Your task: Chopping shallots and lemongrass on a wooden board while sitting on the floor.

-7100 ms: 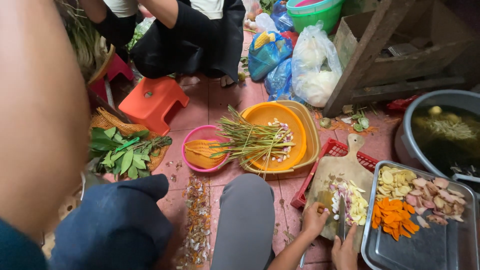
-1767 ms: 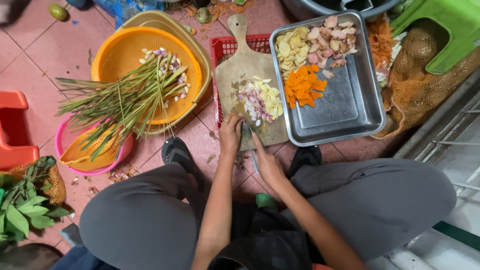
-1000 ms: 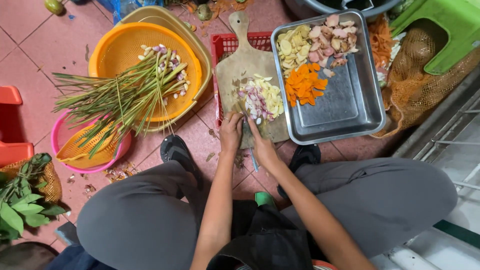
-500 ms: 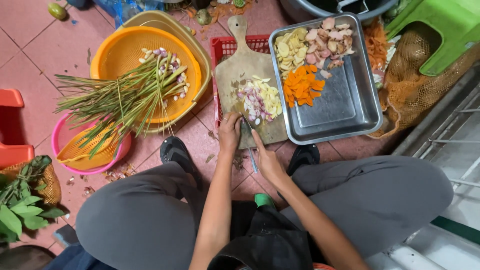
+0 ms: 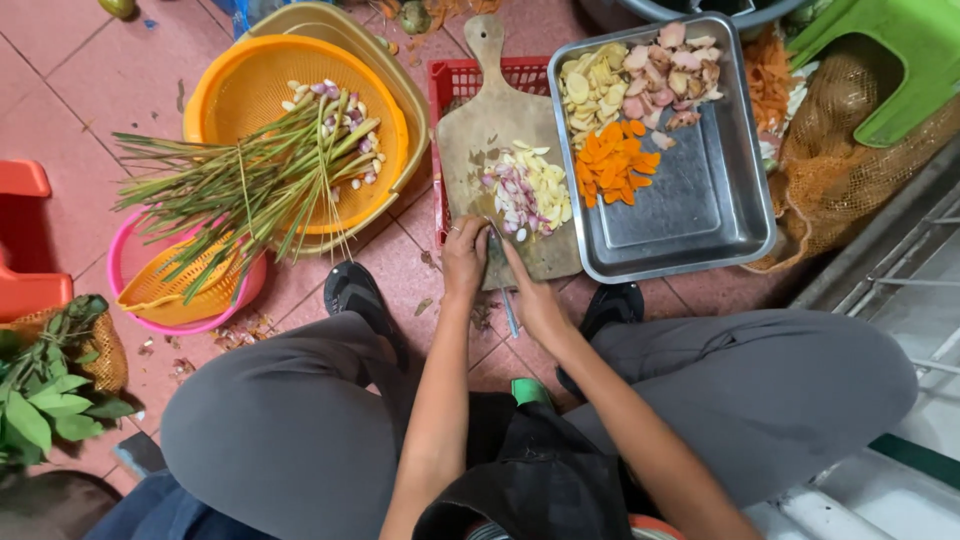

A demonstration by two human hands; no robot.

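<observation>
Right of the board (image 5: pixel 490 140), a tray (image 5: pixel 700 200) holds orange and pale slices – its near half bare. Left hand (image 5: pixel 465 258) presses fingers together at the board's near edge; right hand (image 5: pixel 535 300) grips a knife (image 5: pixel 508 305).

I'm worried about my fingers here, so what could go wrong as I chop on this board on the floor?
The left hand sits right beside the knife held by the right hand, so a slip could nick a fingertip. The cutting board rests on a red crate and may rock. The chopped pile lies near the board's edge and could spill.
</observation>
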